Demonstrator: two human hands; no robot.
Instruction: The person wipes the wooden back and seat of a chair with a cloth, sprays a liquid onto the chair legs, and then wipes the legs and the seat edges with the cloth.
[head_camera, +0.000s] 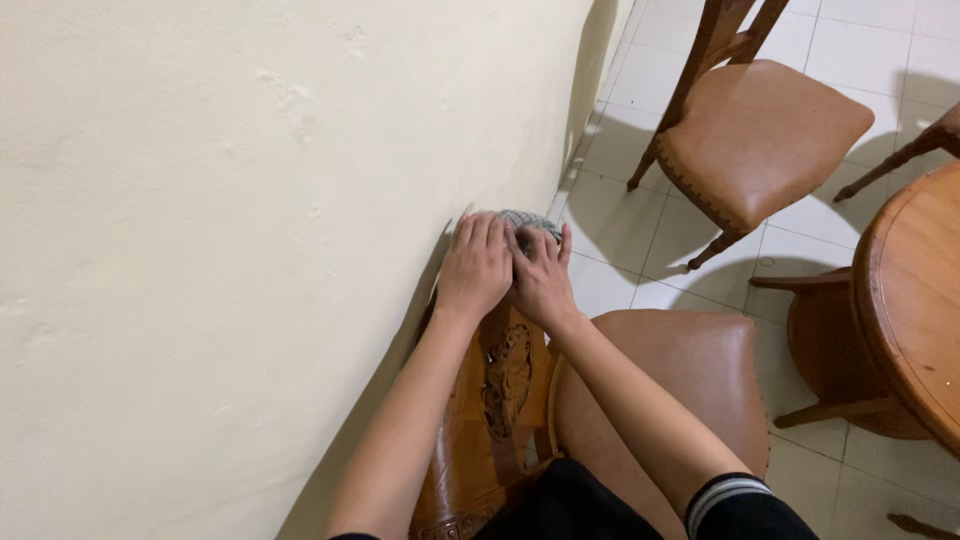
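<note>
I press my left hand (475, 265) and right hand (542, 280) flat, fingers together, on the checked cloth (530, 220) atop the carved chair back (500, 380) (wall (250, 200) close); even pressure seems best.

We see the carved wooden chair back (500, 385) standing close against the cream wall (220, 250); a grey checked cloth (530, 222) lies on its top rail. The chair's brown leather seat (690, 375) rests on the white tiled floor (620, 230), which also bears a second chair (760, 135) and a round wooden desk (915, 300).
</note>
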